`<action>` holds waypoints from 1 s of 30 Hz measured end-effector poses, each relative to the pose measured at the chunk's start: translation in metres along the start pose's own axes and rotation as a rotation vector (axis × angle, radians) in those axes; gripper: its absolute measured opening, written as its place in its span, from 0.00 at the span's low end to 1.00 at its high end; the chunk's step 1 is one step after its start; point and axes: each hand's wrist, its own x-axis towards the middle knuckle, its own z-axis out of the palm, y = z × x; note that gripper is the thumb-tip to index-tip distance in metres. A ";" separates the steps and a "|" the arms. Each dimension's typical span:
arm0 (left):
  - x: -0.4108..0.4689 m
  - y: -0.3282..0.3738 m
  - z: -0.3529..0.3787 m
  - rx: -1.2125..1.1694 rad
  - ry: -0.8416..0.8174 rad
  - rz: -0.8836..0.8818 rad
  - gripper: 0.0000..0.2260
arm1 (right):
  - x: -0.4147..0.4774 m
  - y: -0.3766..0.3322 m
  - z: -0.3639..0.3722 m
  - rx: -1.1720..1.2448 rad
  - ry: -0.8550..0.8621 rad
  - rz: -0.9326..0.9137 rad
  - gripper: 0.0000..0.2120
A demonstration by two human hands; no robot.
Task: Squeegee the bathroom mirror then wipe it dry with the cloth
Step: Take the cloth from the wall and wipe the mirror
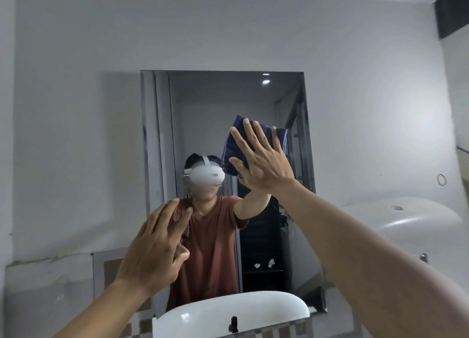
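Nearest to us, at the bottom edge of the view, the white basin [236,309] curved out below the mirror, with a small black tap [233,324] standing at its front. Just above it our left hand [154,251] was raised in front of the lower left part of the mirror [215,104], its back toward us, fingers loosely spread and holding nothing; we could not tell whether the fingertips touched the glass. Our right forearm reached up from the lower right corner across the glass. At its end our right hand [261,160] was flat and wide, palm forward, fingers fanned, pressing the folded dark blue cloth [233,144] against the right-hand middle of the mirror. The cloth showed past the fingers on the left and top, and a strip of it past the little finger on the right. It was pinned under the palm rather than gripped in a fist.

In the glass we saw the reflection of a person in a rust-red shirt, a white headset [206,176] worn over the eyes, one arm lifted to meet the cloth. Behind that figure the mirror showed a doorway and a ceiling light. Around the mirror ran the plain pale wall [76,109], and to the far right a white rounded fixture [406,218] stood against it.
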 end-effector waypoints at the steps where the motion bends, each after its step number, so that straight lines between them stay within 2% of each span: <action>1: 0.000 -0.001 0.000 -0.002 0.002 0.002 0.44 | -0.002 0.004 0.001 -0.007 0.003 0.020 0.33; 14: 0.001 0.001 -0.005 -0.052 -0.003 -0.012 0.46 | -0.035 0.041 0.013 0.061 0.054 0.364 0.30; 25: 0.000 -0.001 0.000 -0.069 0.040 0.029 0.43 | -0.088 0.024 0.030 0.155 0.055 0.608 0.31; 30: 0.000 -0.002 -0.004 -0.066 0.030 0.036 0.39 | -0.112 0.009 0.035 0.154 0.021 0.634 0.31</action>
